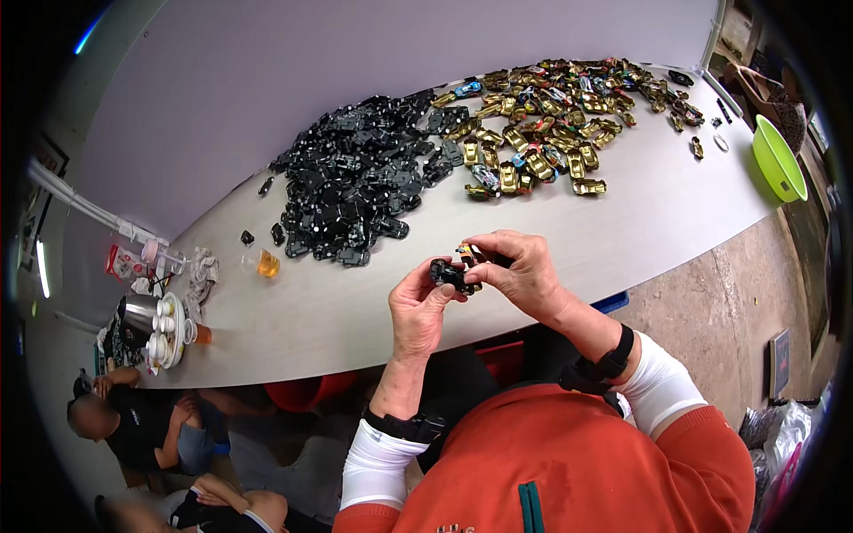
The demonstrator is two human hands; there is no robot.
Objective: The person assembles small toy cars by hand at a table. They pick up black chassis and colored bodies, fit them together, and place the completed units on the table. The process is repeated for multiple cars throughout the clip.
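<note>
Over the near side of the table, my two hands meet in front of me. My left hand [416,313] pinches a black toy car base [447,273] between thumb and fingers. A small toy car body [467,255], orange with other colours, is in the fingers of my right hand [522,277], right against the black base. Whether the two pieces are joined is too small to tell. Beyond my hands lies a heap of black toy car bases [355,169]. To its right spreads a pile of gold and multicoloured toy car bodies [538,164].
A green bowl [782,160] stands at the table's right end. Towards the left are a glass of amber drink [267,264], a tray of white cups [169,342] and a cloth [203,275]. Two people sit at the lower left. A wall [355,44] backs the table.
</note>
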